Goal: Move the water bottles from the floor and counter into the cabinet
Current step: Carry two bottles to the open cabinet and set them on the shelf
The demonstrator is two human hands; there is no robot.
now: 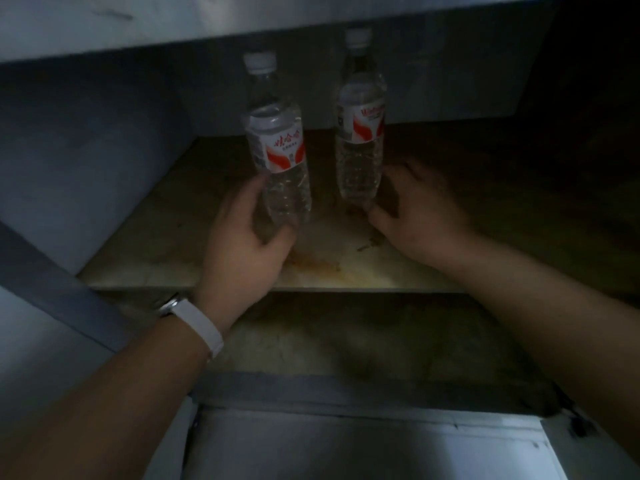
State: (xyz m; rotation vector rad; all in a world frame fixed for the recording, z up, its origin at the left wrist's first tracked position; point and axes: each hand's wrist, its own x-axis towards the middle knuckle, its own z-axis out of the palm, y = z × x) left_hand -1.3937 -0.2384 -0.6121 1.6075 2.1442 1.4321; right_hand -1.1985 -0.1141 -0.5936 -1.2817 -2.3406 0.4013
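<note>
Two clear water bottles with white caps and red-and-white labels stand inside the dim cabinet. The left bottle (277, 147) leans slightly, and my left hand (246, 237) is wrapped around its lower part. The right bottle (362, 133) stands upright further back on the cabinet shelf (346, 271). My right hand (412, 209) is at its base with fingers spread; the thumb and fingertips touch or nearly touch the bottle. A white band sits on my left wrist.
The stained shelf is bounded by a grey wall on the left and a back panel behind the bottles. A counter edge (242, 32) overhangs the top. A lower shelf (346, 341) and a pale floor (346, 452) lie below.
</note>
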